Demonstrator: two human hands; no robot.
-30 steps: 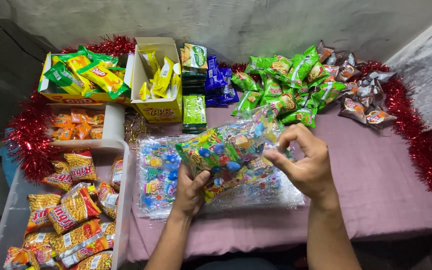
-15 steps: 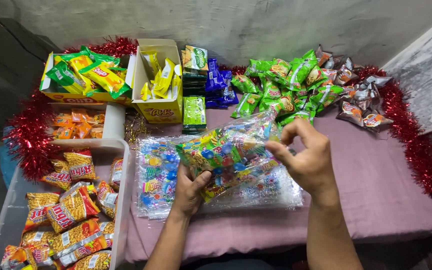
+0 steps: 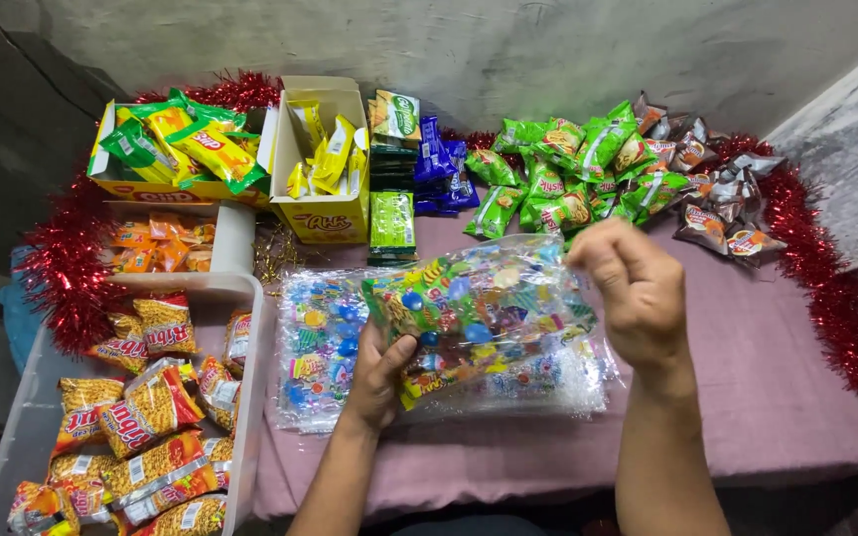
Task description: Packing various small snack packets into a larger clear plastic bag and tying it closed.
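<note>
Both of my hands hold a clear plastic bag of colourful candies (image 3: 479, 308) above the purple cloth of the table (image 3: 747, 387). My left hand (image 3: 381, 372) grips the bag's lower left end from below. My right hand (image 3: 633, 288) pinches its upper right edge with closed fingers. Under the held bag lies a second clear bag of candies (image 3: 320, 352), flat on the cloth.
A white tub of orange snack packets (image 3: 141, 407) stands at the left. At the back are an open carton of green and yellow packets (image 3: 176, 149), a yellow carton (image 3: 325, 164), stacked green packs (image 3: 391, 213), blue packets (image 3: 439, 169), green packets (image 3: 568, 179) and brown packets (image 3: 707, 199). Red tinsel (image 3: 826, 288) rims the table.
My right hand has shifted right and up a little, closing tighter on the bag's edge. The bag is drawn out wider between my hands. My left hand stays put.
</note>
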